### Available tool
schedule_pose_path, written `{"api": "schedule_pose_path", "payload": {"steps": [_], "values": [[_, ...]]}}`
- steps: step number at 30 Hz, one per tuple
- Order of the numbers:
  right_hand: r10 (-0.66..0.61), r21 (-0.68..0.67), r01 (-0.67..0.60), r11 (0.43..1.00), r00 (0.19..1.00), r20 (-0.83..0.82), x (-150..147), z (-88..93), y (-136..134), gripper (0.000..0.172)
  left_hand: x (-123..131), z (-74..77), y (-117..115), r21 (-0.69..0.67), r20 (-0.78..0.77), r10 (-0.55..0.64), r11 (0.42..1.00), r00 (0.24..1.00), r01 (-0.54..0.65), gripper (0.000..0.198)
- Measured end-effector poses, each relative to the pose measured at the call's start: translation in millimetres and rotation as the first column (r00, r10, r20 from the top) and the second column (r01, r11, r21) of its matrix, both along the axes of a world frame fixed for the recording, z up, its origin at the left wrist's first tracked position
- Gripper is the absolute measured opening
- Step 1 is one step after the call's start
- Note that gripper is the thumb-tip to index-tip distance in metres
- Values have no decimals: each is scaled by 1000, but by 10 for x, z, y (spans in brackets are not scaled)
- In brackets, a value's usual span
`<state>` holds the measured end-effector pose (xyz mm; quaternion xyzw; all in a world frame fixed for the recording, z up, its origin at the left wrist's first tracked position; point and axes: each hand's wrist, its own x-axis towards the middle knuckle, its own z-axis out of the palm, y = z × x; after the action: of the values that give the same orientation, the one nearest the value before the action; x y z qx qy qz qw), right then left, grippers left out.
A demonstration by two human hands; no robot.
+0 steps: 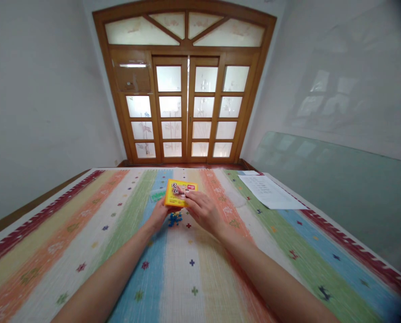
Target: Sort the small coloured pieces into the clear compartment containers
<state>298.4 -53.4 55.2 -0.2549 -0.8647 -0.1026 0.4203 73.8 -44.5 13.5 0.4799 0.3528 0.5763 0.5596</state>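
A small yellow box (177, 193) with red and white printing is held up over a striped cloth. My left hand (160, 214) grips the box from below and behind, fingers curled on its lower left edge. My right hand (203, 210) rests its fingertips on the box's front right side, thumb and fingers pinched against it. Under the box lies a little pile of blue pieces (175, 218) on the cloth. A small green-printed card (157, 195) lies flat just left of the box.
The surface is covered with a colourful striped cloth (85, 233). A white printed sheet (269, 190) lies at the far right. A glass panel (338, 179) leans along the right wall. Wooden glazed doors (187, 107) stand beyond the far edge.
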Motion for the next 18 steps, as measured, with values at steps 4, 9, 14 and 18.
{"api": "schedule_pose_path", "payload": {"steps": [4,9,14,18], "values": [[-64,-18,66,998,993,103,-22,-96,51,61,54,43,-73,45,47,-166,985,985,164,62],[-79,-7,79,997,996,42,3,-169,131,63,20,153,-150,68,-60,-329,941,943,332,65],[-112,8,112,994,993,-37,77,-202,214,57,26,271,-141,117,-58,-292,948,955,297,64],[-274,-81,267,960,957,-92,328,-298,423,47,-115,175,-32,141,-241,-141,974,960,178,61]]}}
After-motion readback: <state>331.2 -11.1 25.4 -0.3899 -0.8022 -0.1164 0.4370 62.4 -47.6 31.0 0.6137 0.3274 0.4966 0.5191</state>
